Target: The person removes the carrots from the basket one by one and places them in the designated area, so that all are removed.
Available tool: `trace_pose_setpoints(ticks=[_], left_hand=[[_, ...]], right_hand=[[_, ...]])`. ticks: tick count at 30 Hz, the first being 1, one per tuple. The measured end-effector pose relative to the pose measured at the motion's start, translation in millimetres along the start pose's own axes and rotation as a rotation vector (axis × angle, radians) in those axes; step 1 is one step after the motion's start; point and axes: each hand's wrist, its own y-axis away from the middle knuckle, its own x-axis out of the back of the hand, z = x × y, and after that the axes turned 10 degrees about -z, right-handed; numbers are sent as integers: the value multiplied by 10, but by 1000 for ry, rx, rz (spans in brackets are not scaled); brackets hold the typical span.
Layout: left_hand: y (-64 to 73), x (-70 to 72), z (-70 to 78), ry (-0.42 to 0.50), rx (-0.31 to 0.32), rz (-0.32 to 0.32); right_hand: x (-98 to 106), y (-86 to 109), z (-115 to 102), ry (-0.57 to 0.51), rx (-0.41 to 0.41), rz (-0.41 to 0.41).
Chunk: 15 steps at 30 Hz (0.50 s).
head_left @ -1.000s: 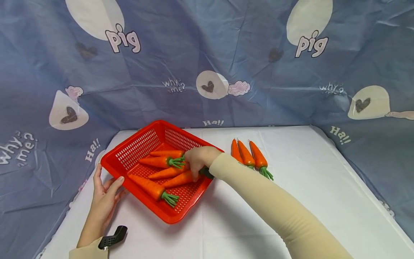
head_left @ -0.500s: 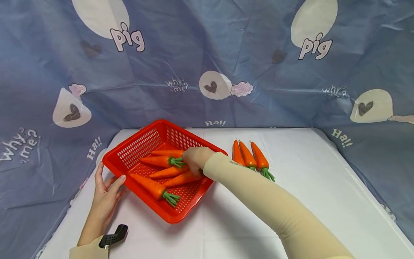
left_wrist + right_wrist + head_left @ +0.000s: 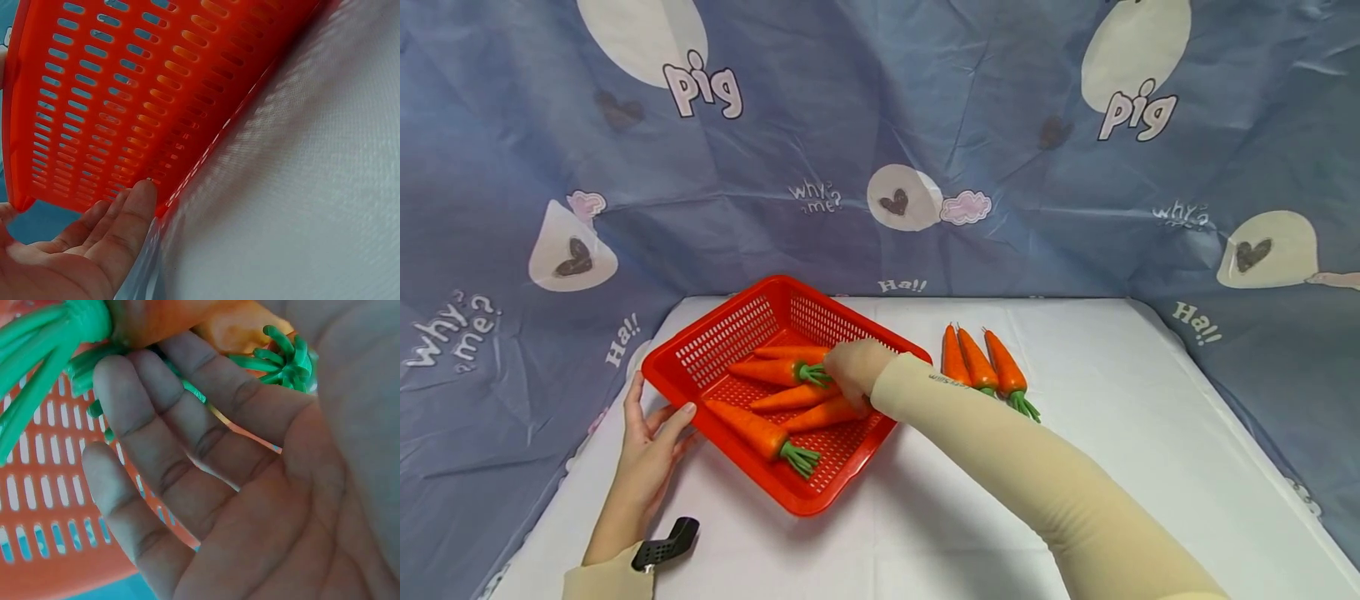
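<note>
Five carrots (image 3: 752, 429) show in one red basket (image 3: 673, 379); three loose carrots (image 3: 976, 362) lie beside its right corner, towards the white table's (image 3: 1150, 417) far edge. Blue printed cloth (image 3: 1015, 67) hangs behind. The left hand (image 3: 647, 458), spread, touches the basket's left corner; the right hand (image 3: 857, 371) reaches in among carrots, whether pinching one I cannot tell. It now hides the dark leaves visible a second ago.

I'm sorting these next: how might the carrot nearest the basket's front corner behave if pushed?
That carrot would probably roll in a curve, being round and tapered. Its straight body suggests stiffness. The splayed green top may check the roll.
</note>
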Motion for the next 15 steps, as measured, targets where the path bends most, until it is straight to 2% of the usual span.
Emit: trace_pose_setpoints(ticks=[1,2,3,8,11,15], left_hand=[[2,-2,2,-3,2,1],[3,-3,2,-5,3,1],[4,-4,2,-8,4,1],[4,-6,-13,-17,5,-2],[2,-5,-24,-17,4,-6],[1,-4,-28,-21,5,-11]], right_hand=[[-9,-8,14,-280,23,-33],[-21,-11,25,-363,45,4],[-33,-14,39,-492,93,83],[-50,-32,53,-575,122,140],[-44,-37,59,-564,120,154],[-33,-37,77,-472,118,83]])
